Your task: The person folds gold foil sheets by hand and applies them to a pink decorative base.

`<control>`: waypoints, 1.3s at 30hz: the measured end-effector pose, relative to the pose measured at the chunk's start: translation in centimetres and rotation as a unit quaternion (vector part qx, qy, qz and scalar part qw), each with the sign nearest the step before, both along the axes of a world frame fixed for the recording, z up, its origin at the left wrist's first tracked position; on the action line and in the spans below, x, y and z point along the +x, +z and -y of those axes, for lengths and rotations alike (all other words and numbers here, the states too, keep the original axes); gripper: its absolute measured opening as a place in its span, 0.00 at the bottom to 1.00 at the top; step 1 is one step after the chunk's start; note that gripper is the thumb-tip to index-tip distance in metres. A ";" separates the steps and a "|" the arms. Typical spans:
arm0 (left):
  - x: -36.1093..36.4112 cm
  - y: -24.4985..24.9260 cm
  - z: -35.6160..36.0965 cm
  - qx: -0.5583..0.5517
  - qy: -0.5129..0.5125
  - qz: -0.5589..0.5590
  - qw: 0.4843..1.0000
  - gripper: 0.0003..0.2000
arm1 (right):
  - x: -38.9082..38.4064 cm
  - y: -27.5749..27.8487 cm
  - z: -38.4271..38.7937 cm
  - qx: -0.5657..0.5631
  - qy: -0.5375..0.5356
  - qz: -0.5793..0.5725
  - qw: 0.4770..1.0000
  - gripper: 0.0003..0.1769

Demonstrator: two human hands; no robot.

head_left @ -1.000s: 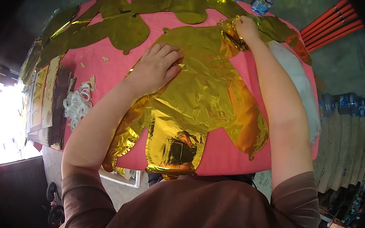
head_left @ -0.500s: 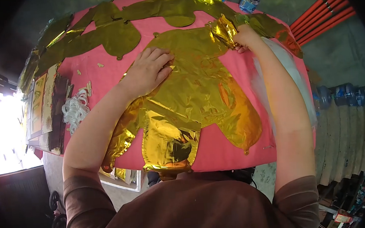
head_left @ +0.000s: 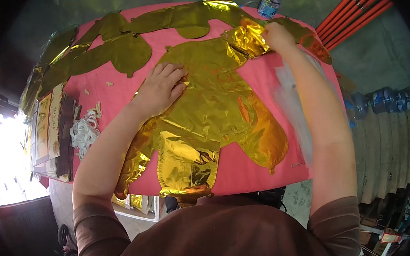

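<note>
Two hands, the left hand (head_left: 158, 88) and the right hand (head_left: 278, 35), rest on one gold foil balloon (head_left: 213, 108) spread over one pink table (head_left: 247, 173). More foil balloons (head_left: 126, 50) overlap along the far edge, too tangled to count. Around them: one water bottle (head_left: 270, 1), three large water jugs (head_left: 381, 100) and one bundle of white ribbon (head_left: 84, 131).

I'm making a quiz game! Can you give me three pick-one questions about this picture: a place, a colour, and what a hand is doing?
1. Where is the water bottle?
A) in a sink
B) by the far edge of the table cover
C) on a lap

2. What colour is the table cover?
A) blue
B) white
C) pink

3. How is the left hand?
A) pressed flat on the gold foil
B) clenched in the air
C) holding scissors

Answers: B, it shows just past the far edge; C, pink shows all around the foil; A, its fingers lie spread on the foil.
</note>
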State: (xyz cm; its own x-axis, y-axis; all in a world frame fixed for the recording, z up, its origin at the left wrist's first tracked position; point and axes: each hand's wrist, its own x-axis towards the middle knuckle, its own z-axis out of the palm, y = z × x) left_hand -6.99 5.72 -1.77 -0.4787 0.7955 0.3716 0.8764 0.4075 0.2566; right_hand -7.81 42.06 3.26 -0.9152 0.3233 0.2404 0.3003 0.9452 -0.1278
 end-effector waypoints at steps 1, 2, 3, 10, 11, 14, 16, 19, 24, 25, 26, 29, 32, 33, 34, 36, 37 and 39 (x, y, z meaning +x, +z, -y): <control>0.0 0.0 0.0 -0.001 0.000 -0.003 1.000 0.16 | -0.2 0.5 -1.3 -0.003 0.018 -0.021 1.000 0.12; 0.0 0.0 0.1 -0.003 0.001 -0.006 1.000 0.16 | -0.1 1.5 -2.0 -0.023 0.030 -0.032 0.999 0.13; 0.1 0.1 0.1 -0.003 0.002 -0.006 1.000 0.16 | 0.2 2.5 -2.9 -0.044 0.042 -0.042 0.997 0.13; 0.0 0.2 0.0 -0.005 0.001 0.006 1.000 0.17 | 3.1 7.4 -10.5 -0.519 -0.083 -0.212 0.824 0.10; 0.0 0.2 0.1 -0.011 0.004 0.009 1.000 0.17 | 3.9 8.1 -10.8 -0.532 -0.104 -0.240 0.805 0.12; 0.0 0.1 0.1 -0.010 0.005 0.004 1.000 0.17 | 6.1 9.0 -14.7 -0.548 -0.107 -0.284 0.779 0.16; 0.1 0.1 0.1 -0.013 0.007 0.008 1.000 0.17 | 7.8 10.0 -17.8 -0.582 -0.092 -0.306 0.748 0.19; 0.1 0.3 0.0 -0.015 0.009 0.008 1.000 0.17 | 10.3 11.8 -21.0 -0.514 -0.083 -0.459 0.720 0.19; 0.0 0.5 0.0 -0.014 -0.001 0.006 1.000 0.17 | 14.7 16.5 -28.8 -0.380 -0.026 -0.589 0.713 0.22; 0.0 0.5 0.0 -0.015 0.001 0.004 1.000 0.17 | 15.4 17.9 -28.5 -0.336 -0.022 -0.631 0.699 0.21; 0.0 0.4 0.0 -0.016 0.003 0.003 1.000 0.17 | 15.9 19.5 -27.5 -0.323 -0.028 -0.650 0.688 0.22; 0.1 0.3 0.0 -0.013 0.006 0.004 1.000 0.16 | 16.5 24.4 -22.1 -0.273 0.029 -0.661 0.699 0.22; 0.1 0.3 -0.1 -0.006 -0.001 0.006 1.000 0.16 | 16.9 28.7 -18.6 -0.334 0.169 -0.570 0.731 0.22; 0.0 0.3 -0.1 -0.007 0.002 0.010 1.000 0.16 | 16.6 29.4 -17.1 -0.337 0.170 -0.567 0.733 0.22; -0.1 0.1 -0.1 0.002 -0.006 -0.007 1.000 0.15 | 15.6 29.0 -11.3 -0.350 0.166 -0.556 0.735 0.22; -0.3 -0.2 0.2 0.005 0.002 -0.022 1.000 0.15 | 14.4 30.4 -9.1 -0.374 0.171 -0.541 0.734 0.22; -0.4 -0.4 0.1 0.013 -0.005 -0.025 1.000 0.14 | 14.2 32.1 -12.2 -0.569 0.375 -0.256 0.686 0.24; -0.5 -1.0 0.1 0.020 0.002 -0.023 1.000 0.14 | 12.8 32.8 -12.3 -0.641 0.544 0.096 0.533 0.28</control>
